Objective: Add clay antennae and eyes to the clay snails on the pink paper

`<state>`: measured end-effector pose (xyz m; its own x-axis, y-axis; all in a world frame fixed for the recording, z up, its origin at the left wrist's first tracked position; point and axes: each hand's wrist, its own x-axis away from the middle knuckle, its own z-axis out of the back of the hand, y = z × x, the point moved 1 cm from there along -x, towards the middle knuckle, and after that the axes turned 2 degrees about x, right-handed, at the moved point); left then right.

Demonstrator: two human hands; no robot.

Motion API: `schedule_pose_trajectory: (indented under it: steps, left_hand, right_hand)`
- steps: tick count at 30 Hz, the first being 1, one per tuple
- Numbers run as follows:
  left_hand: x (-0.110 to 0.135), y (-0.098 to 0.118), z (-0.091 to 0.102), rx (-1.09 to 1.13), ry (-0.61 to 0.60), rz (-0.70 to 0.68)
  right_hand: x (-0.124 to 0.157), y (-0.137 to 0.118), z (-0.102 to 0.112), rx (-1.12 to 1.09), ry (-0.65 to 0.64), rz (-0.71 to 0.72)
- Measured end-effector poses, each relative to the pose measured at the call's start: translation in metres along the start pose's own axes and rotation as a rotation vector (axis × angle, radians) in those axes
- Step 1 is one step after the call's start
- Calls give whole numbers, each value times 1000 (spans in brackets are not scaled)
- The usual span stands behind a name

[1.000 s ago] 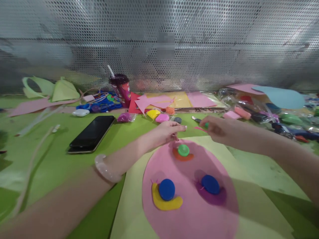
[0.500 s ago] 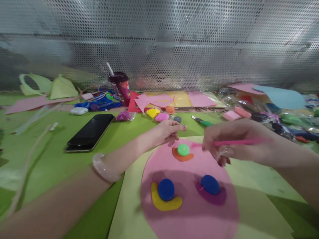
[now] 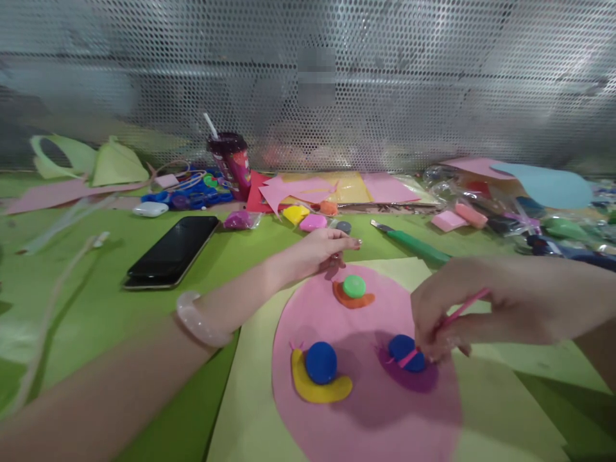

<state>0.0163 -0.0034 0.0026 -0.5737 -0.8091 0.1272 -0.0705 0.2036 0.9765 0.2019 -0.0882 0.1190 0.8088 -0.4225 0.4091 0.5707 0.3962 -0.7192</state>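
Observation:
My right hand (image 3: pixel 447 292) grips a slim pink modelling tool (image 3: pixel 408 359); its tip is over the blue clay disc (image 3: pixel 400 348) on a purple clay snail (image 3: pixel 414 380). Beyond it, my left hand (image 3: pixel 328 248) rests at the top edge of a pink paper circle (image 3: pixel 366 417), fingers curled together; whatever they hold, if anything, is hidden. Below that hand lies an orange snail (image 3: pixel 353 300) with a green disc (image 3: pixel 354 286). A yellow snail (image 3: pixel 317 393) with a blue disc (image 3: pixel 321 363) and thin pink feelers sits at left. Pale yellow paper (image 3: pixel 250 398) lies under the circle.
A black phone (image 3: pixel 173 250) lies left of my left forearm. A green craft knife (image 3: pixel 414 244) lies beyond my right hand. Along the back are a lidded cup (image 3: pixel 233 163), coloured paper (image 3: pixel 389 188), clay lumps (image 3: pixel 314 222) and blue scissors (image 3: pixel 192 200), before a perforated metal panel (image 3: pixel 385 77).
My right hand has moved down and toward me, bringing the pink tool from beside the orange snail to the purple one. My left hand has stayed put.

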Motion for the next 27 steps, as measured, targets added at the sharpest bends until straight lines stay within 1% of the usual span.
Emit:
schedule_pose_trajectory:
  steps: [3,7,11,14,23,27]
  left_hand:
    - [1,1,-2,-7,3,-3]
    - [2,1,-2,-8,11,-12]
    - [1,1,-1,-3,-7,-15]
    - [0,0,-1,5,10,-7]
    - [-3,-2,0,28,-1,-10]
    - [-4,-3,1,34,2,0]
  right_hand:
    - [-2,-1,-2,62,-18,-54]
    - [-3,-3,-3,105,-22,-84]
    - [-2,0,-3,105,-25,-85]
    - [-2,0,-3,117,-4,-71]
    - [-3,-5,-6,119,38,-89]
    - [-4,-4,-7,127,37,-62]
